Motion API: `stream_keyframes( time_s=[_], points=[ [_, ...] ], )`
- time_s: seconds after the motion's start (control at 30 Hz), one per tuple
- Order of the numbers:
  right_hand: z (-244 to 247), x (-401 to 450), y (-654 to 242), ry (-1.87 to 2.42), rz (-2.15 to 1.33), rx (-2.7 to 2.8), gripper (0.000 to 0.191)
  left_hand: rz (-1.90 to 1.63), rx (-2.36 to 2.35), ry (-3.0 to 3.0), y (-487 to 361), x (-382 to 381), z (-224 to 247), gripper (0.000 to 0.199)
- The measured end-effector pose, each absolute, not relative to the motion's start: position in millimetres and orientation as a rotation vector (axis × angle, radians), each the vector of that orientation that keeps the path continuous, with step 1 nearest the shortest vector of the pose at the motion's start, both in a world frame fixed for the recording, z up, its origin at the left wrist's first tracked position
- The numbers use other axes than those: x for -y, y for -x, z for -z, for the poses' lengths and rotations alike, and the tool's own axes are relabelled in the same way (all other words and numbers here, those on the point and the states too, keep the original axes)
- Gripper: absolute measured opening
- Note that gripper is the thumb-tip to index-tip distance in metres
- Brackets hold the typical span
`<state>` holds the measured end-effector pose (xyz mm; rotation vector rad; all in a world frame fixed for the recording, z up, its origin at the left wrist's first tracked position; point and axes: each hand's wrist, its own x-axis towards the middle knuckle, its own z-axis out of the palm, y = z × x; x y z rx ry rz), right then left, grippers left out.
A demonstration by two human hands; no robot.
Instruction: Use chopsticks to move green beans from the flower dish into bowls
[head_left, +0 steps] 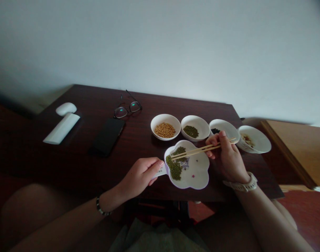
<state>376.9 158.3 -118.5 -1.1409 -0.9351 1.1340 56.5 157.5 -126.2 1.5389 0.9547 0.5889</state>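
My left hand [139, 175] is closed on the handle of a white, flower-shaped plate [199, 175] with a cartoon print. Green beans [175, 169] lie on the plate's left side. In my right hand [229, 157] is a pair of wooden chopsticks [199, 150], their tips among those beans. Behind the plate stand white bowls: one holds yellow beans [164, 130], another green beans [191, 131]. A third bowl [222, 124], with black beans [215, 131], is partly hidden by my right hand. The rightmost bowl [262, 141] contains light and reddish pieces [247, 139].
Eyeglasses [127, 109] and a dark flat object [107, 136] lie on the dark table [139, 140]. Farther left are a white rounded object [66, 109] and a long white case [62, 128]. A wooden surface [301, 147] is at the right, a wall behind.
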Motion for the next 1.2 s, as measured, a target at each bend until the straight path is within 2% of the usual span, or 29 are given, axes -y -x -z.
stream_keyframes(
  time_s=[1.2],
  points=[
    [114.6, -159.0, -374.0, 1.132, -1.121, 0.915, 0.053, -0.601, -0.944, -1.544, -52.3, -157.0, 123.8, 0.051]
  ],
)
